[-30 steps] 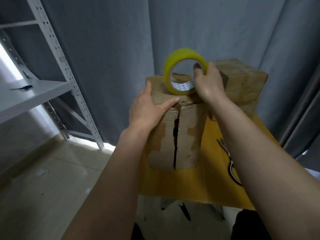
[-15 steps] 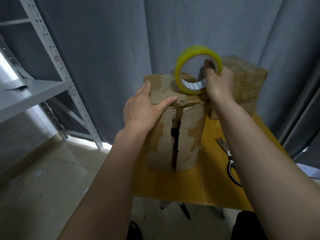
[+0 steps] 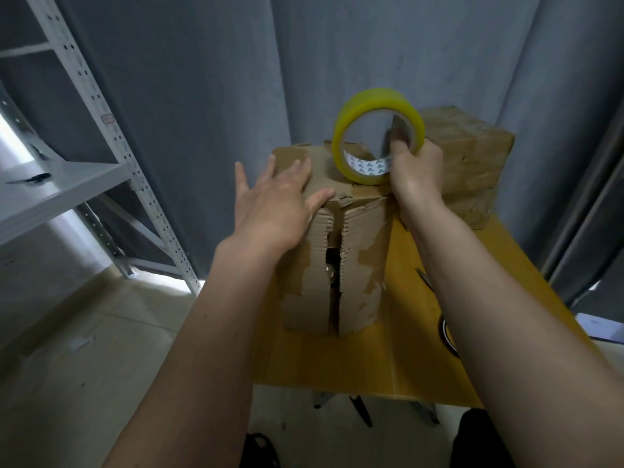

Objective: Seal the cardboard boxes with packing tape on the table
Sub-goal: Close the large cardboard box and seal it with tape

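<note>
Tape roll (image 3: pixel 378 135) stands on the near cardboard box (image 3: pixel 332 261), gripped by the right hand (image 3: pixel 417 172); the left hand (image 3: pixel 275 204) presses flat, fingers spread. Pulling sideways could lay tape crooked, leaving the gaping front seam unsealed.

L hand (image 3: pixel 277 201) flat, fingers (image 3: pixel 241 179) spread; R hand (image 3: pixel 417 170) curled in grip, both arms extended fwd.

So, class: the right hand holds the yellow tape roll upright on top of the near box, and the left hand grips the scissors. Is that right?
Not quite. In the head view the left hand lies flat on the near box; the scissors lie untouched on the table. The right hand does hold the yellow tape roll upright on that box.
</note>
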{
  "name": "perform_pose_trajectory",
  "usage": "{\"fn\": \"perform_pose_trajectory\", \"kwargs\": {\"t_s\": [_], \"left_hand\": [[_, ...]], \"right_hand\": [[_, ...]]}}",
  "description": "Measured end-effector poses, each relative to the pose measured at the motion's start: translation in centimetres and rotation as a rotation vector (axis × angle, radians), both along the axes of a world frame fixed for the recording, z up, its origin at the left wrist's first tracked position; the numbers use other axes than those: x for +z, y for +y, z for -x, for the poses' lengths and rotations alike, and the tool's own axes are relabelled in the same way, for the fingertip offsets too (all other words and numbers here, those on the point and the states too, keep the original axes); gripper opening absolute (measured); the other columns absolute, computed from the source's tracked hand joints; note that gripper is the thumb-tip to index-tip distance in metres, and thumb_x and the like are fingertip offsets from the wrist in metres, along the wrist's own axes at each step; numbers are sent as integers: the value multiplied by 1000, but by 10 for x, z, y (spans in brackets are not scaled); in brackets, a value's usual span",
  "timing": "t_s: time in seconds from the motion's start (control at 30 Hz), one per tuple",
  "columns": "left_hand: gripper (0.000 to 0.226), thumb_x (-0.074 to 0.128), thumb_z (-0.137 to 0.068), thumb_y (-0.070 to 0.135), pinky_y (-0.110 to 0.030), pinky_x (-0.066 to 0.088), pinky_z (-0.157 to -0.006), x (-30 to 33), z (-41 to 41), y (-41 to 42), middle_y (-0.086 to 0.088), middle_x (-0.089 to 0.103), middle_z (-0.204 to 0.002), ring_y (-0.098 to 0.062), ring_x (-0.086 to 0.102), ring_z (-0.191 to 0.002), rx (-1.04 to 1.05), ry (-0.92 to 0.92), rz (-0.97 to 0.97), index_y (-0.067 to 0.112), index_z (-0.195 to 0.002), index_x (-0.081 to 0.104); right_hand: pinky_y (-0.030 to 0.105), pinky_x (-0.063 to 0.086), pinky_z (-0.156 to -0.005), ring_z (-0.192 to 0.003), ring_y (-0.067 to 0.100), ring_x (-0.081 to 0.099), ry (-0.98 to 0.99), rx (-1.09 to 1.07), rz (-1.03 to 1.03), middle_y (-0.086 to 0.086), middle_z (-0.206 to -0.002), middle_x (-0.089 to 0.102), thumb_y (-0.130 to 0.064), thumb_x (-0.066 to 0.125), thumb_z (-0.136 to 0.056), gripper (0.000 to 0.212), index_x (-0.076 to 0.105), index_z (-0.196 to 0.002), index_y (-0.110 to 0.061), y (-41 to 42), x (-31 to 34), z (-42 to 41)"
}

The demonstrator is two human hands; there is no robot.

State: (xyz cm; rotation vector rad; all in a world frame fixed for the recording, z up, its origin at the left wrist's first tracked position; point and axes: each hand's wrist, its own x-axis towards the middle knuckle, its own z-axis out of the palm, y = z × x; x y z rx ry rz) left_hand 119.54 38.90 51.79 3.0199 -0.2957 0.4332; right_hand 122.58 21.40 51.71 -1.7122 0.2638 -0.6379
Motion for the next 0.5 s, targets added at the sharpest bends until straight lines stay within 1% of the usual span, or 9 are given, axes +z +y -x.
{"fn": "perform_pose_trajectory", "kwargs": {"t_s": [0.07,0.1,0.13,0.17,0.23,0.3,0.33,0.4,0.5], "left_hand": [[63,22,-100,58,-46,11,-118,7,1,-8,-8,40,-153,-26,28,-145,7,17,-36,17,-146,39],[67,21,-100,59,-45,23,-113,10,3,-14,-13,45,-147,-30,36,-139,31,51,-8,11,-140,44],[80,17,-95,68,-45,27,-110,12,6,-22,-18,44,-147,-34,37,-137,66,103,20,7,-141,43],[101,10,-85,80,-46,25,-113,12,9,-30,-22,36,-152,-37,30,-141,103,166,25,5,-147,36],[138,0,-57,99,-49,12,-120,11,12,-44,-25,13,-160,-41,11,-148,151,245,-9,3,-155,15],[152,10,-44,106,-51,5,-121,10,9,-49,-23,4,-162,-41,4,-149,155,248,-31,3,-155,5],[152,17,-45,106,-51,3,-120,8,6,-49,-22,2,-162,-40,2,-149,146,233,-53,3,-155,1],[141,25,-58,101,-49,3,-120,3,4,-49,-20,1,-163,-36,2,-150,141,176,-70,2,-155,0],[125,21,-73,92,-45,3,-121,-6,5,-47,-19,1,-163,-32,2,-151,162,90,-67,0,-155,-2]], "right_hand": [[47,45,-96,-106,31,60,-42,-30,57,10,-108,66,-35,49,-96,30,61,-108,-10,1,3,-1],[47,45,-95,-105,31,60,-49,-26,78,11,-108,65,-34,48,-96,30,60,-109,-9,1,4,-2],[47,46,-95,-105,31,60,-48,-16,100,11,-107,65,-33,48,-96,29,58,-109,-9,1,5,-3],[47,47,-94,-104,30,61,-43,-5,121,11,-106,65,-34,48,-96,29,57,-109,-9,1,6,-4],[47,47,-92,-103,30,62,-30,12,152,12,-106,66,-33,48,-96,29,56,-109,-8,-1,8,-6],[46,48,-91,-100,29,62,-43,28,145,11,-103,66,-32,49,-96,27,56,-107,-8,-4,9,-6],[46,49,-90,-99,28,62,-61,33,133,9,-101,66,-32,49,-96,27,57,-106,-9,-6,8,-6],[41,49,-87,-96,24,62,-98,37,133,3,-94,63,-31,50,-96,24,57,-104,-9,-8,5,-5],[32,51,-77,-72,6,63,-161,69,38,-6,-78,60,-27,52,-97,19,56,-103,-11,-13,2,-5]]}}
